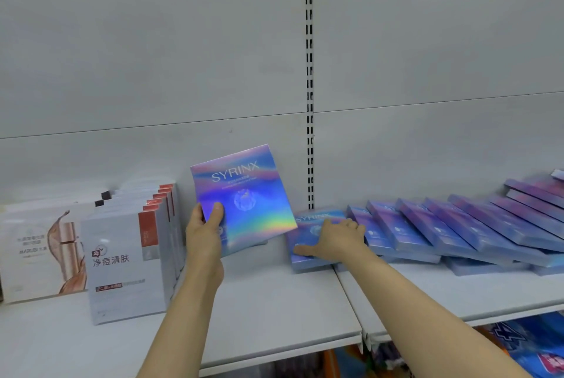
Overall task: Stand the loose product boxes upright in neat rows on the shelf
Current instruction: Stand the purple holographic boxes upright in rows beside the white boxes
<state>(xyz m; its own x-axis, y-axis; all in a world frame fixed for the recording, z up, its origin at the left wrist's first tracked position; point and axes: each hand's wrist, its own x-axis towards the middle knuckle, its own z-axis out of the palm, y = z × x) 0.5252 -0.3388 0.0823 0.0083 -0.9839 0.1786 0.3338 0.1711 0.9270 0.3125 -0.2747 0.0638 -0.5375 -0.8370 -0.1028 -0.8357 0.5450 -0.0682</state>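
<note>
My left hand (205, 229) grips the lower left corner of a holographic blue-purple SYRINX box (244, 197), held nearly upright and tilted just above the white shelf (268, 310). To its right, my right hand (332, 240) rests on a flat-lying SYRINX box (308, 219), fingers spread over its face and thumb stretched left along it. Further right, several more SYRINX boxes (451, 228) lie toppled in an overlapping slanted row across the adjoining shelf.
A row of upright white and red boxes (131, 261) stands at the left, beside a white box with a brown swirl (39, 249). A slotted upright (309, 78) splits the back panel. Blue packages (525, 347) fill the shelf below.
</note>
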